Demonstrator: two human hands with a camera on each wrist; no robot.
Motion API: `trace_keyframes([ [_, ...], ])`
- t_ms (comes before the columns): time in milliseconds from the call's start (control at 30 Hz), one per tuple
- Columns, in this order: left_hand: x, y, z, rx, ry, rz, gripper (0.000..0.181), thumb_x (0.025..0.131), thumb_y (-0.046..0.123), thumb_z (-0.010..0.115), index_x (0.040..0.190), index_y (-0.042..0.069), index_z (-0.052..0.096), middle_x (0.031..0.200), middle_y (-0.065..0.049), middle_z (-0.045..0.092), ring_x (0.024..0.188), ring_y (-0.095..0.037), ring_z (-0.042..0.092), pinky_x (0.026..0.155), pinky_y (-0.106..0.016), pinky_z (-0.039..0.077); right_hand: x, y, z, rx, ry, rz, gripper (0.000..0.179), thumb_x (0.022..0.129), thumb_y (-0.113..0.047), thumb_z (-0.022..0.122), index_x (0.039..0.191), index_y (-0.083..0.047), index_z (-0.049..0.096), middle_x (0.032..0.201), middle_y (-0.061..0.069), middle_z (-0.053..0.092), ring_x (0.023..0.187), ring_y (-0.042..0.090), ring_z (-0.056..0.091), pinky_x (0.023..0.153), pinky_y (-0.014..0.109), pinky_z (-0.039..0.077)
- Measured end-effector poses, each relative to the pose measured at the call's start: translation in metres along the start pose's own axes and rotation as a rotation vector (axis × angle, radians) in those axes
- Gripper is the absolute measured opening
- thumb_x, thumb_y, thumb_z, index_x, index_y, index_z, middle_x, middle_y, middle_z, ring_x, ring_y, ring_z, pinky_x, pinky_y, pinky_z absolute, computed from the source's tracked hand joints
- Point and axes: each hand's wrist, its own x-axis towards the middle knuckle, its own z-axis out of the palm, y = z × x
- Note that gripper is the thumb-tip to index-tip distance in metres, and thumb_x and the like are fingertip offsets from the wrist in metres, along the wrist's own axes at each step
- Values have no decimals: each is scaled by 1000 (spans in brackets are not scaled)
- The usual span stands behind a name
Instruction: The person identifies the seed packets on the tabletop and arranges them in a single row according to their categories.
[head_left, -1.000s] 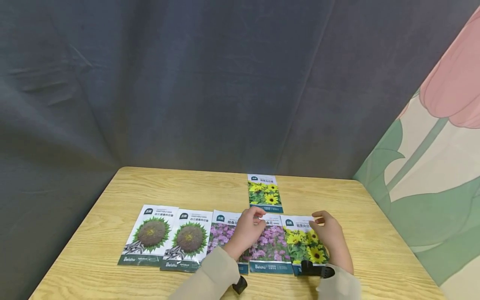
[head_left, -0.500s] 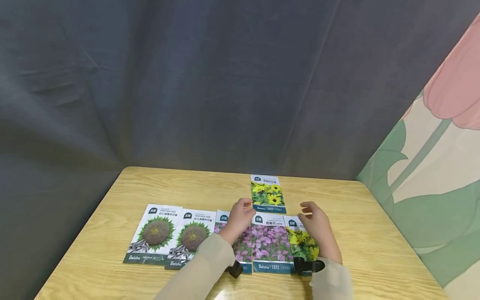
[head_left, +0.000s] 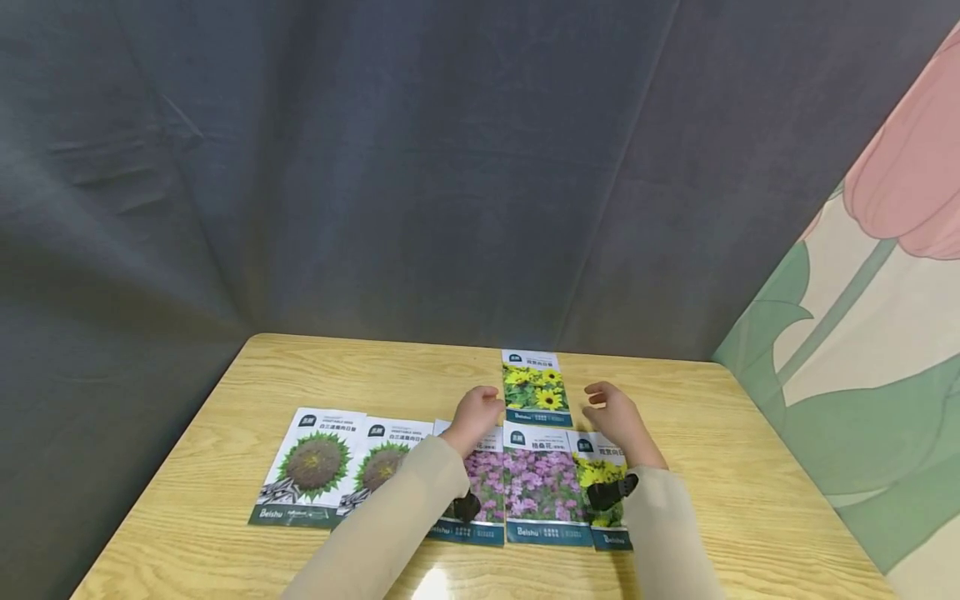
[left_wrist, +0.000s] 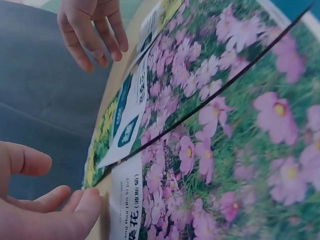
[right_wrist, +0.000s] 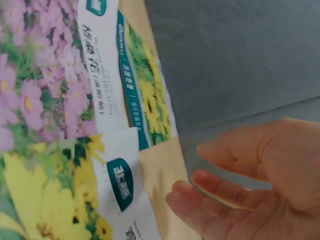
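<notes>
At the back of the table lies a seed packet with yellow flowers (head_left: 534, 387). My left hand (head_left: 476, 417) is just left of it and my right hand (head_left: 617, 423) just right, both apart from it. In the wrist views the fingers of the left hand (left_wrist: 45, 205) and right hand (right_wrist: 260, 180) are loosely bent and hold nothing. Below the back packet, a front row includes a pink cosmos packet (head_left: 543, 483), another cosmos packet (head_left: 491, 487) partly behind my left arm, and a second yellow-flower packet (head_left: 597, 471), partly covered by the right wrist camera and sleeve.
Two vegetable seed packets with sunflower heads, a left one (head_left: 311, 462) and a right one (head_left: 378, 468), continue the row leftward. My left sleeve hides part of the right one. A dark curtain (head_left: 450, 183) hangs behind the wooden table (head_left: 750, 483); a tulip-patterned cloth (head_left: 892, 400) borders the right.
Both hands have moved away from me, from above the front row to either side of the back packet. The packets lie as before; the view has shifted slightly.
</notes>
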Motion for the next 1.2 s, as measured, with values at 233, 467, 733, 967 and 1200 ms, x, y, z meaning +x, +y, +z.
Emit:
trace_keyframes([
  [233,11,-4,0,7,-40,-62,50,102,12,48,147,-9,44,147,-26,48,136,-40,47,111,-53,41,15,-9,15,-14,5,57,41,97,-2,59,134,14,50,129,37,53,102,42,61,78,47,54],
  [467,13,-5,5,-8,2,-59,49,102,10,48,145,-11,44,147,-27,48,135,-41,47,111,-53,42,21,-14,29,82,-35,135,45,98,-2,59,139,12,46,133,37,48,96,36,64,73,39,60],
  [733,16,-3,10,-36,29,-49,48,102,9,48,146,-10,44,146,-26,49,133,-40,49,110,-52,43,25,-13,31,126,-9,183,43,96,0,62,136,11,50,128,33,52,101,38,63,72,38,61],
  [967,19,-1,13,-80,49,-51,45,102,8,49,145,-7,48,140,-24,55,120,-36,60,101,-48,50,27,-8,26,141,51,193,35,93,2,62,127,11,58,114,30,62,83,29,67,64,34,57],
  [1200,19,2,16,-192,71,-30,44,98,-2,51,140,-13,49,136,-28,56,121,-40,60,99,-43,53,31,-4,23,177,47,235,36,94,-2,61,128,9,59,114,29,62,90,28,66,69,34,57],
])
